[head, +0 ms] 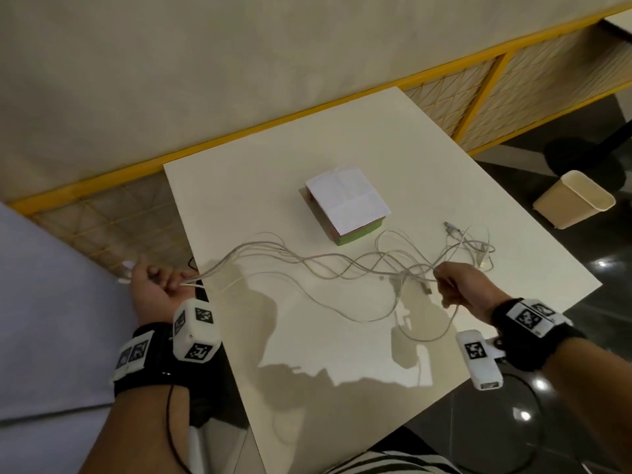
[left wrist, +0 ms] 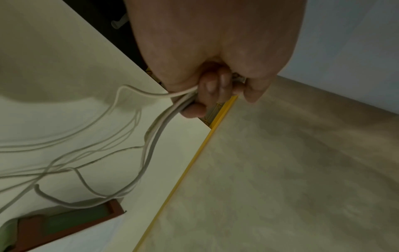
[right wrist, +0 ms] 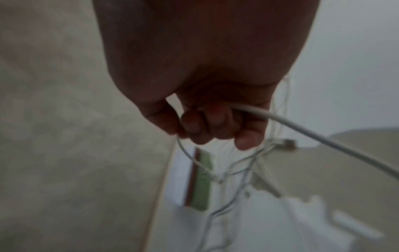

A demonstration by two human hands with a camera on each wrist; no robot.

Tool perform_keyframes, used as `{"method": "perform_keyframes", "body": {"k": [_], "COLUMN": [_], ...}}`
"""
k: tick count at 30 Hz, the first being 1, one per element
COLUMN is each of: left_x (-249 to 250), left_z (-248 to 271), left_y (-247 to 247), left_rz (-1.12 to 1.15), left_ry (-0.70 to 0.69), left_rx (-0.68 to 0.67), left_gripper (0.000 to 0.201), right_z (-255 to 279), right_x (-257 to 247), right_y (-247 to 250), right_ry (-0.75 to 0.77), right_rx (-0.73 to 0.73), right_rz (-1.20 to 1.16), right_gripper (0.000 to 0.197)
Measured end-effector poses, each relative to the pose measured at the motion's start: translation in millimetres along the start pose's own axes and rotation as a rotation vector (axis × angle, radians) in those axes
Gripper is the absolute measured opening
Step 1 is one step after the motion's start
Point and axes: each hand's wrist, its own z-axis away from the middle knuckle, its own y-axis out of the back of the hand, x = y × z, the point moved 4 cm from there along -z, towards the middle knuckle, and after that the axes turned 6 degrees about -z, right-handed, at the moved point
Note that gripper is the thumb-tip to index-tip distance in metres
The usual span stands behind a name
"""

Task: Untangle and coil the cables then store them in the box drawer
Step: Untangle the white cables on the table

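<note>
White table in a beige-walled room
Yellow-framed lattice panels (head: 478,94) run behind the table (head: 342,336); dark glossy floor (head: 581,422) right, with a beige bin (head: 574,200)

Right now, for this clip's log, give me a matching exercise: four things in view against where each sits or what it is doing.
Things:
1. left hand
2. right hand
3. box
4. bin

Places or states:
A. on the floor beside the table
B. grips a bundle of cables at the table's left edge
C. mid-table, white sheet on top
D. holds the tangled stretch of cables near the table's right side

Pairs: 1-B, 2-D, 3-C, 4-A
</note>
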Motion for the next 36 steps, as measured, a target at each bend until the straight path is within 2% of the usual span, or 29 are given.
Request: {"method": "perform_keyframes", "body": {"k": [3,5,6,7,10,15,21,26,30,34,36], "left_x": [6,6,4,1,-14,-43,-50,-54,-58,-63,-65], "left_z": [10,20,26,33,56,87,94,91,87,88,92], "left_y": [-15,-28,-34,-40,-58,-65,-47,-31,-21,-20,-24], "left_rz": [-0.022,-0.046,-0.060,-0.072,-0.163,-0.286,-0.404,-0.528,-0.548,-0.471,-0.380], "left_ry": [-0.003,0.019,0.038,0.054,0.111,0.182,0.108,0.113,0.155,0.204,0.219], "left_rx": [-0.068,-0.118,-0.143,-0.178,-0.289,-0.427,-0.417,-0.308,-0.241,-0.269,-0.295], "left_gripper": [0.044,0.046,0.046,0.046,0.045,0.037,0.024,0.028,0.039,0.041,0.039], "right_z": [25,37,41,46,58,64,59,56,52,51,52], "right_x": [-44,-68,-78,-87,-103,-97,-81,-67,-55,-53,-57], "right_y": [-28,-55,-70,-86,-145,-216,-232,-233,-231,-229,-228], "right_ry": [0.117,0.222,0.281,0.340,0.485,0.672,0.727,0.775,0.755,0.740,0.693], "right_rx": [-0.170,-0.246,-0.273,-0.303,-0.433,-0.504,-0.508,-0.574,-0.603,-0.602,-0.549], "right_rz": [-0.188,-0.228,-0.204,-0.150,0.053,0.412,0.540,0.721,0.757,0.730,0.675], "right_gripper": [0.028,0.015,0.017,0.020,0.010,0.021,0.023,0.027,0.027,0.027,0.042]}}
